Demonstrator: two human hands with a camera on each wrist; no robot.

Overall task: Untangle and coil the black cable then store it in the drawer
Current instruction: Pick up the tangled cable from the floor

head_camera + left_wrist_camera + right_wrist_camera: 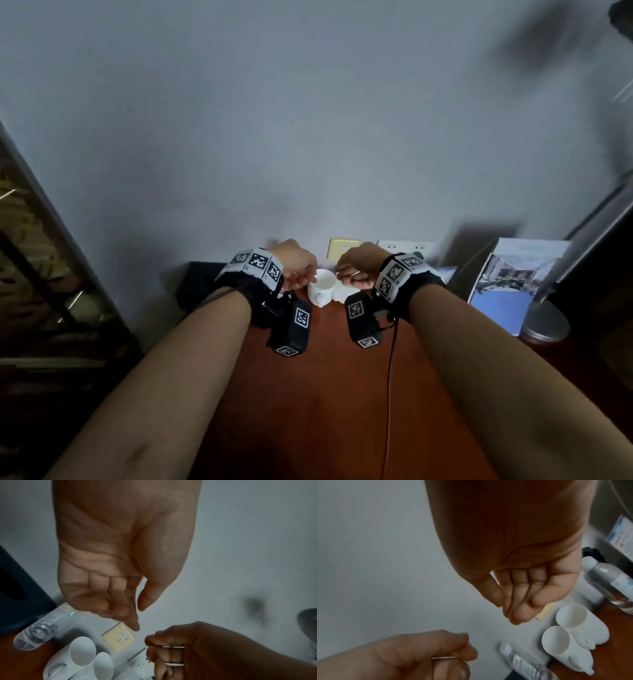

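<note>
My left hand point(120, 561) and right hand point(522, 574) hung loosely curled, fingers grasping nothing, the black cable and drawer nowhere in view; reaching blind, I judged, could topple the white mugs point(322, 286) just beyond on the worktop point(329, 394)

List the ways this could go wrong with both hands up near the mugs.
1. The left hand and right hand hover just over two white mugs by the wall; a downward sweep might topple them.
2. Clear bottles flank the mugs and could roll.
3. No black cable shows in either hand, so a blind reach seems likely.
</note>
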